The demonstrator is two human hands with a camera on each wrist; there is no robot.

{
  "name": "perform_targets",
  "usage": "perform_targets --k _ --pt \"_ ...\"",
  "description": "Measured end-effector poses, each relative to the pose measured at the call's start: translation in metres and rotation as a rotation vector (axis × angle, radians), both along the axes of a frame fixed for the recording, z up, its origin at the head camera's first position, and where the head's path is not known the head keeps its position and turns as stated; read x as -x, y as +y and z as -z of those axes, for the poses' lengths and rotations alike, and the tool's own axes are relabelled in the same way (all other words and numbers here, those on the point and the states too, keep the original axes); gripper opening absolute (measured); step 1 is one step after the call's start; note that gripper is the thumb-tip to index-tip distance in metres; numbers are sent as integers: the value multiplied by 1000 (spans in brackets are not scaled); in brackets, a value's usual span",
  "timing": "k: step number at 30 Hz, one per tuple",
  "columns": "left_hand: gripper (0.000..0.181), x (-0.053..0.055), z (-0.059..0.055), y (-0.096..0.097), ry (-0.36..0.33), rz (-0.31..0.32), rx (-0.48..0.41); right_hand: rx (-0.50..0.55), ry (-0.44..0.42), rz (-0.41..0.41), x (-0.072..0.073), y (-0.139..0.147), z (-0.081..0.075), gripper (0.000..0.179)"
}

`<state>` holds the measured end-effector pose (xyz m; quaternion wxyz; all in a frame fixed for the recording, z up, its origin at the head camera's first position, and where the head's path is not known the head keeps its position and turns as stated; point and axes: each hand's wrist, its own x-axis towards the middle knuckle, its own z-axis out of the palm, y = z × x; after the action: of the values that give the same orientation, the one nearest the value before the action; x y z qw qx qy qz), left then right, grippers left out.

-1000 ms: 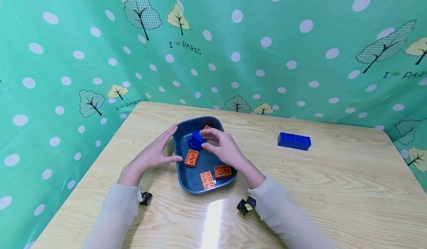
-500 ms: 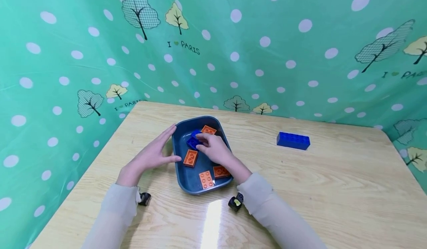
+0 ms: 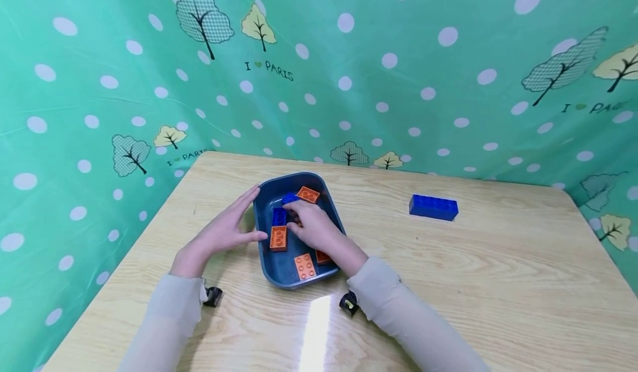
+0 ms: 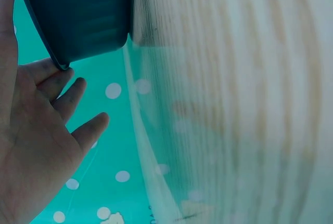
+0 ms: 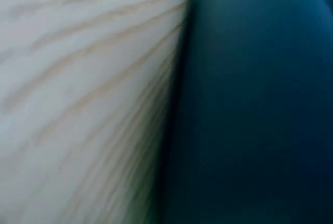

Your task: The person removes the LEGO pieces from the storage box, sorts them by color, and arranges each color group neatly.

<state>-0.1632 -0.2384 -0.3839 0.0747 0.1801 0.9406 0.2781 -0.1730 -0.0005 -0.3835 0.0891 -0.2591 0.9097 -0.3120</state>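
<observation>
A dark blue plastic tray [image 3: 266, 264] holds blue and orange toy building bricks. My left hand [image 3: 219, 233] rests on its left rim, fingers spread and mostly straight; in the left wrist view, fingertips of the left hand [image 4: 44, 109] touch the rim. Inside the tray, my right hand [image 3: 316, 225] reaches in with bent fingers among the bricks. By its fingertips lie a blue brick [image 3: 279, 217] and another blue brick [image 3: 289, 198]. A bit of orange shows under the fingers, and whether they pinch anything is hidden. The right wrist view shows only the tray's wall [image 5: 250, 104] and the tabletop.
An orange brick [image 3: 278, 239], a studs-up orange brick [image 3: 304, 266] and another orange brick [image 3: 308, 195] lie in the tray. One more is partly behind the right wrist. A long blue brick [image 3: 433, 208] sits on the wooden table [image 3: 498, 272], right of the tray.
My right hand has moved left and down into the tray. The two blue bricks have come apart, one now next to the left orange brick. The left hand stays on the rim.
</observation>
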Motion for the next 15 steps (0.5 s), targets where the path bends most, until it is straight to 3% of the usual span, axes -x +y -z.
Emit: perform_targets --k 4,8,11,15 --pt "107 1 0 -2 7 6 10 -123 122 -165 0 -4 3 50" --pt "107 2 0 -1 13 13 11 -258 163 -296 0 -4 5 50" --pt "107 2 1 0 16 17 6 -341 192 -297 -2 -2 6 49" --pt "106 2 2 1 17 13 8 -347 180 -236 -4 -3 6 47"
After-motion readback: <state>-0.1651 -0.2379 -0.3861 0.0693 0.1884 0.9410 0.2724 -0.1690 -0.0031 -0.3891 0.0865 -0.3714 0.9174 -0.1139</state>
